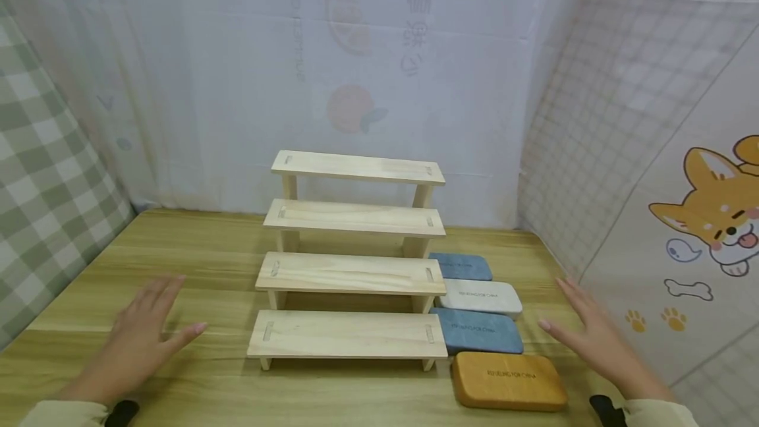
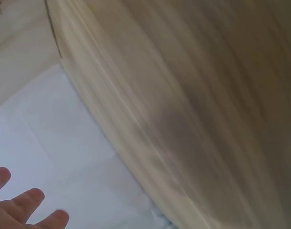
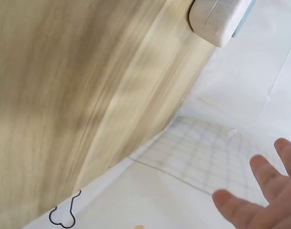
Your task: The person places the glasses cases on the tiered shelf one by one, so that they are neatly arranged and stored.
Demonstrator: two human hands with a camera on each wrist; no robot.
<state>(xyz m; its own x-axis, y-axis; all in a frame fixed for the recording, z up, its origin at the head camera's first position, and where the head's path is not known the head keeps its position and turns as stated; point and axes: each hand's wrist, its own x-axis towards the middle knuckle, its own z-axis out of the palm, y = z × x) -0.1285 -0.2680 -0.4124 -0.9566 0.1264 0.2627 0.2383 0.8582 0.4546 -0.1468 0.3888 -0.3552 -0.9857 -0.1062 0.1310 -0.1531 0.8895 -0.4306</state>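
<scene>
- My left hand (image 1: 145,335): fingers straight and spread, palm down, holding nothing; it hovers low over the left part of the light wood-grain counter (image 1: 196,262), left of the stand and apart from it. In the left wrist view only my fingertips (image 2: 28,200) show, at the lower left corner, against white cloth.
- My right hand (image 1: 587,328): released, fingers stretched out, holding nothing; it sits near the counter's right edge, just right of the row of cases, touching none of them. The right wrist view shows its fingertips (image 3: 259,191) spread over the checked cloth.
- Pale four-step wooden display stand (image 1: 350,275): upright at the middle of the counter, steps rising toward the back edge, each plank bare.
- Orange rounded rectangular case with printed lettering (image 1: 508,381): lying flat near the front edge, right of the stand's lowest step; nearest item to my right hand.
- Blue-grey rounded rectangular case (image 1: 479,331): flat, just behind the orange one, close beside the lowest step's right end.
- White rounded rectangular case (image 1: 481,296): flat, next in the row toward the back; one corner shows in the right wrist view (image 3: 214,21).
- Second blue-grey case (image 1: 462,266): rearmost in the row, beside the stand's right legs.
- Backdrop: white printed cloth (image 1: 356,71) behind, green checked cloth (image 1: 41,170) on the left, cartoon-dog cloth (image 1: 705,216) on the right.
</scene>
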